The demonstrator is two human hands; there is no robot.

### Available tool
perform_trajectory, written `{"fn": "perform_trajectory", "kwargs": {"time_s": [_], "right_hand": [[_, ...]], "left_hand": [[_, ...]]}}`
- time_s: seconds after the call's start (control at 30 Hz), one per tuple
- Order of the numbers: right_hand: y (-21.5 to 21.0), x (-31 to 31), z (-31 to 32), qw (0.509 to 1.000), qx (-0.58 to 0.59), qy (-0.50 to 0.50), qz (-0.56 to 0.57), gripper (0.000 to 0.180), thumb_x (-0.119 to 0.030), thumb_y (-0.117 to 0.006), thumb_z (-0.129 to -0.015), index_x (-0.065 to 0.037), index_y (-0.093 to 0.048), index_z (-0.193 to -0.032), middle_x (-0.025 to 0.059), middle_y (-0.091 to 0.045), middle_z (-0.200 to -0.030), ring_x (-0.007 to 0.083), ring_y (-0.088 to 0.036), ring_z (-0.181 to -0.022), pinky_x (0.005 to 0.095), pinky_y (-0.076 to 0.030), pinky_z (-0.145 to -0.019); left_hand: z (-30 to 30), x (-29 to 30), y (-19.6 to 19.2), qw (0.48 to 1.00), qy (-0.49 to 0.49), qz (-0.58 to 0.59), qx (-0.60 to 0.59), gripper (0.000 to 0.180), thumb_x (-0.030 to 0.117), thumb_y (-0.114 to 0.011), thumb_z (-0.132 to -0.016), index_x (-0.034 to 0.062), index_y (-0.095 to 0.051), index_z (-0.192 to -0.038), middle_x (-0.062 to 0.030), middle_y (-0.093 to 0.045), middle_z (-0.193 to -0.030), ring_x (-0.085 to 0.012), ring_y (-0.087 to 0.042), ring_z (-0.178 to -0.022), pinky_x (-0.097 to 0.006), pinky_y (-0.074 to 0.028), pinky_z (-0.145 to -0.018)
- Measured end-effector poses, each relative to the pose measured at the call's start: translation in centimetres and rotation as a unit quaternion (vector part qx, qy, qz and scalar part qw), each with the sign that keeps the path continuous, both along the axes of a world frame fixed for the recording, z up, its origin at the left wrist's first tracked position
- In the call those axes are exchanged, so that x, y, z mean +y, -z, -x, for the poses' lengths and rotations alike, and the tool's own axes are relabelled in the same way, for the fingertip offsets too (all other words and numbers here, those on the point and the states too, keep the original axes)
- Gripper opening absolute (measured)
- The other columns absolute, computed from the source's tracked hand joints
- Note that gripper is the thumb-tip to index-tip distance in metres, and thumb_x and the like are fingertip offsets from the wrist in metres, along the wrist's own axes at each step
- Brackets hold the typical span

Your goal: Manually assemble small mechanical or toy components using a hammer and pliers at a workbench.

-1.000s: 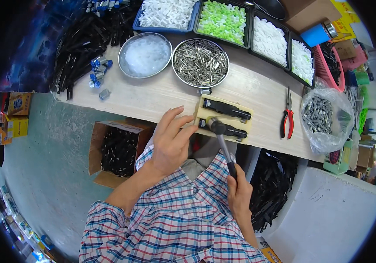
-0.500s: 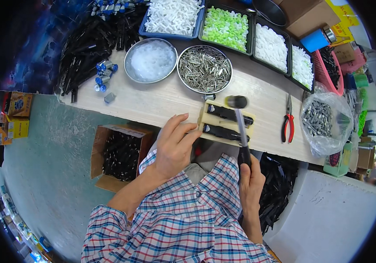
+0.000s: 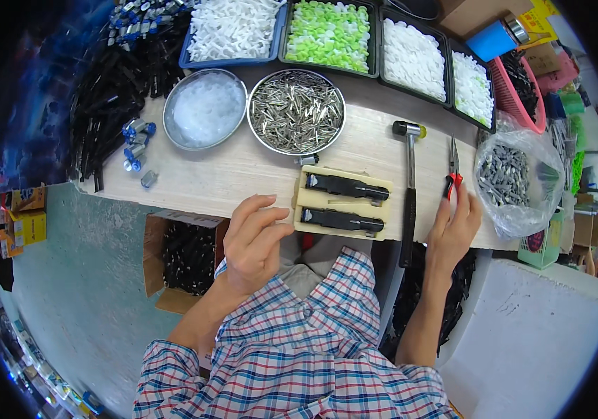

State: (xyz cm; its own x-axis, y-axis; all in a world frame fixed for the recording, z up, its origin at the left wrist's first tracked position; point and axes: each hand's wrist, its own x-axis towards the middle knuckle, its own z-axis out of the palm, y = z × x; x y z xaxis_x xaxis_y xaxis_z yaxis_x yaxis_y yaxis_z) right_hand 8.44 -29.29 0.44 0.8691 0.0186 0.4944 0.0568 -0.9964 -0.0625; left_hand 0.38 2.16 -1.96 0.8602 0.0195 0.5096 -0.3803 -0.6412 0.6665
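Neither hand is closed on anything. The left hand (image 3: 253,241) is held open at the near edge of the wooden workbench (image 3: 243,171), its fingers spread and slightly curled, the fingertips just beside the left side of a cream-coloured block jig (image 3: 341,203); actual contact with the jig cannot be told. Two black elongated parts (image 3: 344,186) are seated in the jig, one above the other, lying lengthwise. The right hand (image 3: 454,227) is laid open and flat at the bench edge, fingers extended, with the fingertips touching or just beside the red handles of a pair of pliers (image 3: 452,167), which is not gripped. A small hammer (image 3: 408,192) with a black handle is seen lying free on the bench between the jig and the right hand, its head pointed away from the person and its handle overhanging the near edge. Beyond the jig, a round metal bowl of small metal pins (image 3: 296,110) is placed, with a second round bowl of clear pieces (image 3: 205,108) at its left. Farther back, trays of white parts (image 3: 233,28) and green parts (image 3: 325,31) are ranged. A clear plastic bag of grey metal pieces (image 3: 515,178) is set to the right of the pliers. Black rod-like parts (image 3: 107,98) are heaped at the far left of the bench, and a cardboard box of black parts (image 3: 184,255) is seen below the bench.
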Motion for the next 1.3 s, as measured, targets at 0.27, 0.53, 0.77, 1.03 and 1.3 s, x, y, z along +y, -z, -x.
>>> {"fn": "perform_trajectory", "kwargs": {"time_s": [0.27,0.53,0.77,1.03,1.3], "right_hand": [[1.7,-2.5,-2.8,0.995,0.086,-0.004,-0.045,0.038,-0.010,-0.059,-0.098,0.000,-0.054,-0.134,0.0201,-0.062,-0.115,0.0337,-0.061,-0.105,0.0414,-0.047,-0.094],[-3.1,4.2,8.3,0.830,0.258,-0.071,-0.489,0.015,0.003,-0.057,-0.096,-0.002,-0.057,-0.111,0.0065,-0.060,-0.099,0.0098,-0.056,-0.086,0.0231,-0.044,-0.074],[-1.5,6.4,11.6,0.749,0.357,0.049,-0.556,0.021,0.007,-0.055,-0.090,0.002,-0.065,-0.108,0.0102,-0.059,-0.119,0.0169,-0.062,-0.103,0.0279,-0.049,-0.088],[-1.4,6.2,9.8,0.784,0.364,0.021,-0.501,0.025,-0.002,-0.058,-0.095,-0.001,-0.062,-0.119,0.0060,-0.065,-0.104,0.0124,-0.059,-0.089,0.0269,-0.048,-0.082],[-1.8,6.0,9.6,0.853,0.292,-0.071,-0.427,0.026,0.005,-0.055,-0.094,0.004,-0.059,-0.119,0.0129,-0.060,-0.113,0.0196,-0.063,-0.096,0.0297,-0.050,-0.083]], "left_hand": [[-1.4,-0.4,-0.3,0.999,0.005,0.034,-0.003,0.021,-0.015,-0.065,-0.070,0.0015,-0.070,-0.081,-0.0134,-0.070,-0.096,-0.0371,-0.066,-0.105,-0.041,-0.055,-0.086],[-3.8,-1.7,-1.8,0.986,0.013,0.156,0.051,0.025,-0.013,-0.065,-0.074,0.0001,-0.071,-0.094,-0.0141,-0.070,-0.100,-0.0382,-0.066,-0.102,-0.043,-0.055,-0.088],[-8.8,-4.2,-3.5,0.981,0.172,-0.005,0.086,0.036,-0.007,-0.072,-0.078,-0.0014,-0.068,-0.112,-0.0133,-0.067,-0.112,-0.0359,-0.062,-0.112,-0.042,-0.052,-0.093],[-9.6,-4.5,-2.5,0.973,0.215,0.010,0.080,0.036,-0.003,-0.074,-0.077,-0.0023,-0.065,-0.112,-0.0159,-0.066,-0.105,-0.0368,-0.062,-0.102,-0.044,-0.051,-0.087],[-9.8,-3.9,-3.3,0.963,0.232,0.041,0.134,0.035,0.000,-0.073,-0.081,-0.0035,-0.065,-0.115,-0.0179,-0.068,-0.108,-0.0367,-0.064,-0.102,-0.042,-0.051,-0.088]]}}
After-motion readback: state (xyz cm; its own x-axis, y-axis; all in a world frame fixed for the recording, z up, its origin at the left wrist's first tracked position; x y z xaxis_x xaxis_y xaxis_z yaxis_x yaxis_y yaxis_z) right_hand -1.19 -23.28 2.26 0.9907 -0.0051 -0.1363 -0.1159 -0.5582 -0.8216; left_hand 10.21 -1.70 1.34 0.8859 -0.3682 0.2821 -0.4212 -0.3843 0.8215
